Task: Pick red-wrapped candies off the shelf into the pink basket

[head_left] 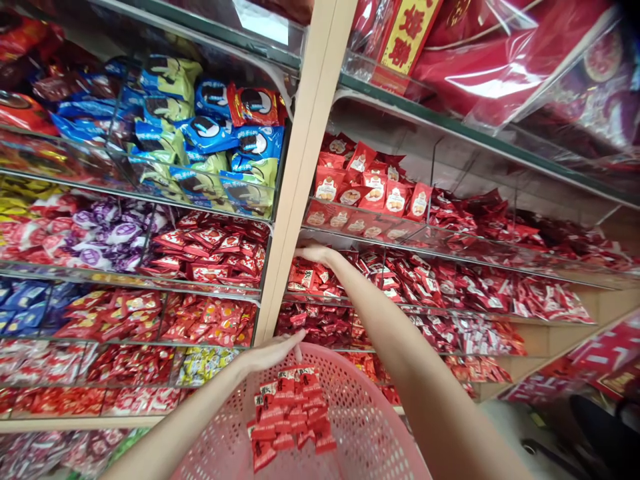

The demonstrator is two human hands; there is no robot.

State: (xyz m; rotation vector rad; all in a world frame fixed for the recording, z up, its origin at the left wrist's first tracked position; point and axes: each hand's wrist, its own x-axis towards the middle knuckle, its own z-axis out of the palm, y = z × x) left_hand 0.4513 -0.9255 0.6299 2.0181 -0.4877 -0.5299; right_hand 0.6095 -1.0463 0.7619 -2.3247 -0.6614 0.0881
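My left hand (273, 352) rests on the far rim of a pink plastic basket (370, 433), fingers curled over the edge. Inside the basket lies a pile of small red wrapped candies (290, 413). My right hand (313, 254) reaches forward into a glass shelf bin of the same red candies (305, 277); its fingers are hidden behind the shelf edge, so what it holds cannot be seen.
Glass shelves full of wrapped sweets surround me: blue and green packs (210, 143) upper left, red packets (370, 187) upper right, purple candies (107, 233) at left. A beige wooden post (295, 173) divides the shelves. Red decorations (490, 60) hang overhead.
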